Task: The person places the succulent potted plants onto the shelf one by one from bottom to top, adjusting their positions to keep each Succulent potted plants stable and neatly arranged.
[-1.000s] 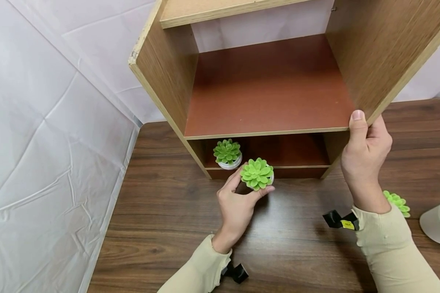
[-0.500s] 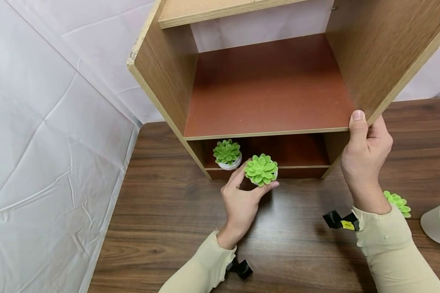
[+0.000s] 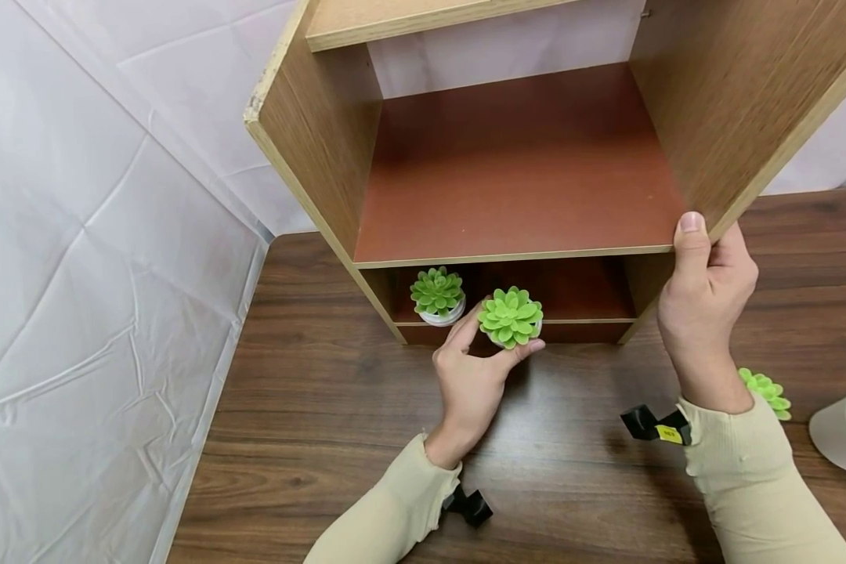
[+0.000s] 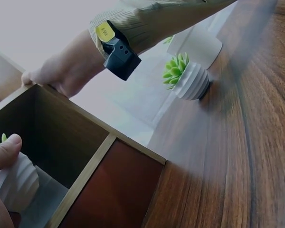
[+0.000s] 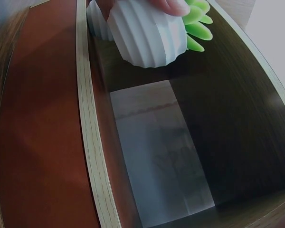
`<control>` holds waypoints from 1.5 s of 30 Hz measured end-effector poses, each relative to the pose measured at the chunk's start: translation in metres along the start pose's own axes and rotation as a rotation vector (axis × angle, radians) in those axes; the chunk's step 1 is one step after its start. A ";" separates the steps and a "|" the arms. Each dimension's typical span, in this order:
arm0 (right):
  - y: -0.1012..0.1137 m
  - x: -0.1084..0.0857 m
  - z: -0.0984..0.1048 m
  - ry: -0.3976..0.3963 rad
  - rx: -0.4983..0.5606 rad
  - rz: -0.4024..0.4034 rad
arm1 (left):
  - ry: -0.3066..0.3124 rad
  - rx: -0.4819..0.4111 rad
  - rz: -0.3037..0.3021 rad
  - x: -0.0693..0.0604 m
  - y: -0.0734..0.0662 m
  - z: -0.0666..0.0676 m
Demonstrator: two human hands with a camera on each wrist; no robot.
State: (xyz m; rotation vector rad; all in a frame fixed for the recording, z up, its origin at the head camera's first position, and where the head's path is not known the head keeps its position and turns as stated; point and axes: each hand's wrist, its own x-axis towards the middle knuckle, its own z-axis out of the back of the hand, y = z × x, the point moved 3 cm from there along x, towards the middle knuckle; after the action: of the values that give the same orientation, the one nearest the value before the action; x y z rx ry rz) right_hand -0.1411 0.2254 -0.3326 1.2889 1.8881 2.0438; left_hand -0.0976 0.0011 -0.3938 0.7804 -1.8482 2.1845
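Observation:
My left hand grips a small potted succulent, its thumb and fingers round the white ribbed pot. This plant is at the front of the shelf's low compartment, tilted in the right wrist view. A second potted succulent stands on the lower board at the left, beside my left fingers. My right hand holds the front edge of the right side panel of the wooden shelf, thumb inside at the middle board. In the left wrist view, part of the held pot hides behind the left thumb.
Another succulent stands on the brown table, half hidden behind my right wrist. A larger white pot is at the far right. White sheeting borders the table on the left.
My left hand has moved up and to the right with the succulent, nearer the low compartment and away from the other plant. The right hand stays on the side panel.

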 end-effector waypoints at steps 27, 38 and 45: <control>0.001 0.001 -0.001 -0.005 0.006 0.005 | 0.073 -0.018 0.063 0.005 0.014 -0.018; 0.001 0.001 -0.002 -0.003 0.003 0.008 | 0.078 0.038 0.053 0.010 0.016 -0.019; 0.000 0.000 0.000 -0.001 -0.007 0.002 | 0.082 0.083 0.060 0.012 0.016 -0.021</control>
State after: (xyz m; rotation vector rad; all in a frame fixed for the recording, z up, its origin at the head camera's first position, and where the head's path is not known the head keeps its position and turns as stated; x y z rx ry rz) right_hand -0.1410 0.2250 -0.3324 1.2909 1.8784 2.0481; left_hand -0.1209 0.0154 -0.4034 0.6478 -1.7739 2.3070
